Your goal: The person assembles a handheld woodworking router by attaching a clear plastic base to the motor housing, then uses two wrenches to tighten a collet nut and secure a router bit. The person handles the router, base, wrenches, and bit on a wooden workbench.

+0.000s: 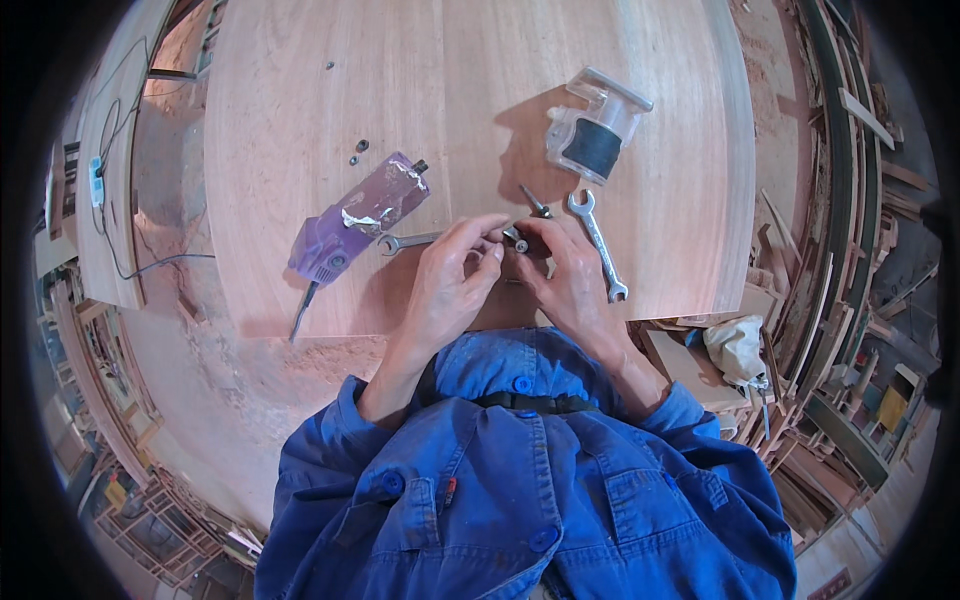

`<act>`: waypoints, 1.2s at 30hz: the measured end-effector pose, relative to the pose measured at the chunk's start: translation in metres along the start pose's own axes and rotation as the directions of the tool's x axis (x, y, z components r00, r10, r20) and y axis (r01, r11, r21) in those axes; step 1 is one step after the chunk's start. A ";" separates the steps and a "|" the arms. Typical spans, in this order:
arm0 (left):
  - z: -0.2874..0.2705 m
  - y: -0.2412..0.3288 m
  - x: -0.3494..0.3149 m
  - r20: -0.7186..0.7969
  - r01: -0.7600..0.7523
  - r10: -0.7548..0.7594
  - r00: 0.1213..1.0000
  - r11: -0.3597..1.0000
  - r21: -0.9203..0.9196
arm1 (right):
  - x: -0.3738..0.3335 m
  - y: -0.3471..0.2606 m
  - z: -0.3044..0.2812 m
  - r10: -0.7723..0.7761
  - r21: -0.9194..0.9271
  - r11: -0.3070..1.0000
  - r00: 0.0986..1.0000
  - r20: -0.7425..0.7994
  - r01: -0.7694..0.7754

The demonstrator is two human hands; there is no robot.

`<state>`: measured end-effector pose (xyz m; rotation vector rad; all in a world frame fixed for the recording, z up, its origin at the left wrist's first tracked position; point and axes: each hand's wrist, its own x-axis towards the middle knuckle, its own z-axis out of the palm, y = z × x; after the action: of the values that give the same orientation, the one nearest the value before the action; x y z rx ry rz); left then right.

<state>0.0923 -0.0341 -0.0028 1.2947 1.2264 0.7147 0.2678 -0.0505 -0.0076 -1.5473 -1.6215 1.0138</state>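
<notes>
Close to the table's near edge, my left hand (455, 272) and my right hand (566, 268) meet, both closed at the fingertips on a small shiny metal part (520, 245) that looks like a router bit. Fingers cover much of it. Just beyond my right fingers lies a thin tool with a dark handle (536, 203), partly hidden. An open-end wrench (598, 245) rests right of my right hand. A second wrench (402, 243) runs behind my left hand, which hides its other end. To the left lies a purple trim router motor (362, 218), its cord toward me.
A clear plastic router base (600, 130) with a dark grip stands at the far right of the wooden tabletop (440, 90). Small nuts (358, 152) lie beyond the motor. Boards and offcuts (830, 300) fill the right side; a power strip (96, 182) is at left.
</notes>
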 end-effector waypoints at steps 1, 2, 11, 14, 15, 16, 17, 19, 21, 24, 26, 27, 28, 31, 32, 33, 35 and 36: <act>0.001 -0.004 0.002 0.034 0.015 -0.014 0.999 0.999 -0.030 | 0.000 0.003 0.002 0.007 -0.011 1.000 1.000 0.000 -0.007; 0.001 -0.008 0.004 0.070 0.032 -0.028 0.997 0.998 -0.059 | 0.001 0.005 0.004 0.015 -0.022 1.000 1.000 0.000 -0.015; 0.001 -0.043 0.012 0.101 0.140 -0.120 0.988 0.964 -0.225 | -0.001 0.011 0.007 0.119 0.042 0.992 0.992 0.037 -0.121; 0.004 -0.038 0.015 0.110 0.193 -0.166 0.980 0.931 -0.310 | -0.003 0.015 0.004 0.126 0.058 0.990 0.992 0.025 -0.127; 0.006 -0.039 0.013 0.079 0.177 -0.160 0.984 0.928 -0.329 | -0.003 0.015 0.003 0.119 0.052 0.991 0.993 0.017 -0.119; 0.008 -0.041 0.012 0.047 0.161 -0.154 0.987 0.924 -0.347 | -0.002 0.015 0.001 0.157 0.063 0.985 0.987 0.034 -0.159; 0.009 -0.042 0.011 0.014 0.144 -0.149 0.989 0.920 -0.364 | -0.001 0.014 -0.001 0.196 0.073 0.977 0.979 0.052 -0.199; 0.010 -0.044 0.009 0.007 0.080 -0.080 0.997 0.977 -0.198 | 0.000 0.012 -0.007 0.233 0.095 0.967 0.970 0.063 -0.238; 0.011 -0.042 0.010 0.003 0.013 -0.013 1.000 0.999 -0.051 | -0.001 0.008 -0.009 0.221 0.131 0.965 0.974 0.051 -0.226; 0.011 -0.025 0.008 -0.002 -0.094 0.095 0.995 0.989 0.110 | 0.000 0.002 -0.009 0.137 0.112 0.984 0.989 0.051 -0.141; 0.010 -0.026 0.009 -0.006 -0.139 0.142 0.990 0.978 0.155 | 0.000 0.001 -0.007 0.123 0.067 0.990 0.990 0.065 -0.128; 0.010 -0.027 0.009 -0.005 -0.160 0.163 0.987 0.971 0.178 | -0.001 0.001 -0.005 0.120 0.046 0.991 0.990 0.071 -0.124; 0.009 -0.029 0.009 0.004 -0.150 0.151 0.988 0.973 0.177 | -0.001 0.002 -0.003 0.110 0.046 0.992 0.991 0.070 -0.113; 0.005 -0.034 0.008 0.030 -0.139 0.135 0.990 0.969 0.206 | 0.000 0.002 0.005 0.126 0.058 0.990 0.989 0.077 -0.130; 0.005 -0.034 0.008 0.036 -0.149 0.145 0.989 0.960 0.237 | 0.000 0.000 0.005 0.157 0.072 0.984 0.984 0.088 -0.164; 0.005 -0.033 0.008 0.044 -0.162 0.156 0.987 0.950 0.267 | 0.000 -0.001 0.005 0.188 0.085 0.977 0.977 0.097 -0.197; 0.006 -0.028 0.007 0.044 -0.216 0.214 0.976 0.912 0.349 | -0.001 -0.001 0.006 0.207 0.135 0.966 0.973 0.098 -0.219; 0.006 -0.026 0.007 0.045 -0.242 0.245 0.969 0.888 0.392 | -0.002 -0.001 0.007 0.214 0.163 0.960 0.972 0.099 -0.228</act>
<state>0.0937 -0.0350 -0.0302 1.8079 1.2665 0.6666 0.2618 -0.0526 -0.0102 -1.6108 -1.3926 1.3164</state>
